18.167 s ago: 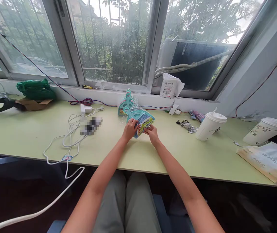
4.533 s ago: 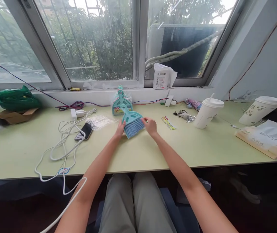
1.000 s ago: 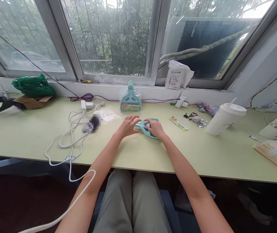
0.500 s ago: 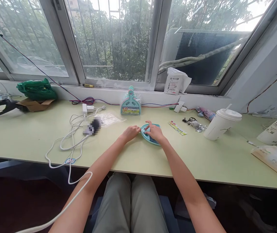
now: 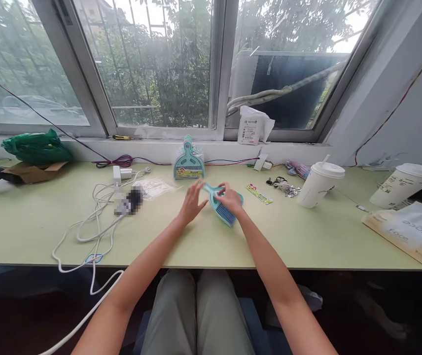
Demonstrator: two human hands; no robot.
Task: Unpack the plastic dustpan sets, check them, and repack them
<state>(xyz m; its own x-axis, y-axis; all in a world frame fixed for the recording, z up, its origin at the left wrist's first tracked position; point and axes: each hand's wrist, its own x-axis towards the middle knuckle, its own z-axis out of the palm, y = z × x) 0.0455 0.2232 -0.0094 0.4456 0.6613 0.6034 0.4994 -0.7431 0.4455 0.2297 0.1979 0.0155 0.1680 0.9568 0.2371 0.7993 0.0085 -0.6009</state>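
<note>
Nearest, in the lower middle of the frame, grey trousered knees (image 5: 177, 305) sat beneath the front edge of the pale green bench (image 5: 307, 236). Just above, at the centre, was the teal mini dustpan and brush set (image 5: 225, 211), the brush seemingly nested against the pan. The right grip (image 5: 229, 198) was closed over its upper body from the right, probably to steady it where it was broad. The left grip (image 5: 191, 201) stood unclenched beside the handle, thumb apart from fingers; whether a fingertip touched it I cannot tell. The set's long axis ran diagonally, handle pointing to the upper left, blue bristles to the lower right. Left of it lay a crumpled clear wrapper (image 5: 154, 188), right of it a printed card strip (image 5: 259, 194), both apart from the set, perhaps put aside to leave room around the hands. Farther up, a row of packaged dustpan sets (image 5: 189, 163) stood upright, handles upward, close to the wall, likely for support. A white paper packet (image 5: 251, 127) rested on the sill beyond.
</note>
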